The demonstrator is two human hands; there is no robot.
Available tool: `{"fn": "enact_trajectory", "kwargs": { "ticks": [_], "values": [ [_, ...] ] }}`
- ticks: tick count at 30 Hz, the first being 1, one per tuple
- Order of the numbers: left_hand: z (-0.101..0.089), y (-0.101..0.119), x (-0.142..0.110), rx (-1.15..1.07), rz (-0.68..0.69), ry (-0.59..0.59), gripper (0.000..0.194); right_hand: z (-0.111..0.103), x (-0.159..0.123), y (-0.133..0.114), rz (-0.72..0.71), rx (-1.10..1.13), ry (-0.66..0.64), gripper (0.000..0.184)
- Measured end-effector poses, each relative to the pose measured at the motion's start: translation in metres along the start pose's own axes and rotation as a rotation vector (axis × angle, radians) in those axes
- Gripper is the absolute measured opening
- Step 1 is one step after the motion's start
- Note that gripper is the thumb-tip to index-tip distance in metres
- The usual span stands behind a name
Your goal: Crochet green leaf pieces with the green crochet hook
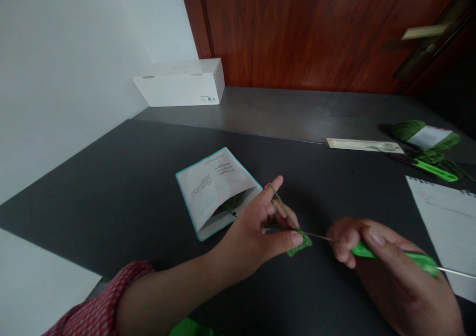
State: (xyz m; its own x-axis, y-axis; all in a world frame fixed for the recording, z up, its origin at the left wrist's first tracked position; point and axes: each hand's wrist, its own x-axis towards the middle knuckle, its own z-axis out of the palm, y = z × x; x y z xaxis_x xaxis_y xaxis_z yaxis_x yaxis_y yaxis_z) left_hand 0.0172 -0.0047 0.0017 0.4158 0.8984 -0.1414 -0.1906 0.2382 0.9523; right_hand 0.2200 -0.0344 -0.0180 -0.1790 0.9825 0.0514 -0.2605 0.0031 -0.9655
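Pinching one small green knitted piece (300, 248) between thumb and fingers, the left hand (260, 229) holds it above the table (122, 177), with the index finger raised and a strand of green yarn (284, 207) running up to it. The right hand (401, 289) is closed around the handle of one green-handled tool (422, 262), whose thin metal shaft reaches the piece while more metal juts out behind; the tip seems to enter the stitches, though the left hand largely hides it. Just left of the piece lies one blue-edged pouch (215, 177), its mouth gaping over dark green material, its printed lines too blurred to read. Beyond the table's far left corner stands one white box (182, 90), marked with a tiny square code and illegible print. Toward the far right corner are one long narrow packet (360, 145) along the far edge, one green skein (411, 128) with an unreadable white band, and one bright green item (435, 170). White paper (449, 227) lies at the right.
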Motion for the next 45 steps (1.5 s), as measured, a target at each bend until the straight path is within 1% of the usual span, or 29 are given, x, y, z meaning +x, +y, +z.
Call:
{"fn": "enact_trajectory", "kwargs": {
  "ticks": [2,4,8,10,13,15,20,25,30,34,39,41,43,44,45],
  "values": [
    [0.000,0.000,0.000,0.002,-0.006,-0.005,0.095,0.000,0.000,0.001,-0.019,-0.018,-0.012,0.031],
    [0.001,0.000,0.000,-0.006,-0.024,-0.012,0.097,-0.001,0.000,0.002,0.012,0.017,-0.009,0.032],
    [0.002,0.002,-0.001,-0.038,-0.072,-0.010,0.099,-0.002,0.005,0.004,0.191,0.205,0.003,0.035],
    [0.003,0.003,-0.001,-0.060,-0.091,-0.005,0.100,0.000,0.008,0.004,0.247,0.308,-0.002,0.034],
    [0.003,0.003,-0.001,-0.086,-0.102,0.001,0.104,0.002,0.010,0.005,0.265,0.403,0.002,0.031],
    [0.003,0.002,0.000,-0.093,-0.105,-0.004,0.110,0.004,0.010,0.006,0.267,0.387,0.008,0.032],
    [0.003,-0.002,0.000,-0.135,-0.081,-0.001,0.126,0.005,0.006,0.010,0.220,0.275,0.002,0.033],
    [0.002,-0.003,-0.001,-0.154,-0.070,-0.003,0.130,0.005,0.008,0.009,0.202,0.251,-0.028,0.034],
    [0.002,-0.004,-0.002,-0.136,-0.108,-0.008,0.134,0.006,0.009,0.008,0.183,0.227,-0.044,0.038],
    [0.002,-0.006,-0.002,-0.096,-0.116,0.023,0.145,0.004,0.004,0.011,0.135,0.135,-0.059,0.028],
    [0.003,-0.006,-0.001,-0.114,-0.097,0.044,0.143,0.005,0.002,0.014,0.098,0.064,-0.095,0.005],
    [0.002,-0.006,-0.002,-0.099,-0.097,0.039,0.141,0.006,0.002,0.014,0.072,0.063,-0.092,0.006],
    [0.001,-0.005,-0.002,-0.114,-0.109,-0.001,0.140,0.008,0.002,0.014,0.039,0.064,-0.076,0.010],
    [0.000,-0.005,-0.002,-0.142,-0.121,-0.031,0.135,0.009,0.002,0.013,0.029,0.074,-0.067,0.010],
    [-0.001,-0.004,-0.001,-0.179,-0.129,-0.056,0.125,0.009,0.002,0.013,0.021,0.085,-0.057,0.011]
  ]
}}
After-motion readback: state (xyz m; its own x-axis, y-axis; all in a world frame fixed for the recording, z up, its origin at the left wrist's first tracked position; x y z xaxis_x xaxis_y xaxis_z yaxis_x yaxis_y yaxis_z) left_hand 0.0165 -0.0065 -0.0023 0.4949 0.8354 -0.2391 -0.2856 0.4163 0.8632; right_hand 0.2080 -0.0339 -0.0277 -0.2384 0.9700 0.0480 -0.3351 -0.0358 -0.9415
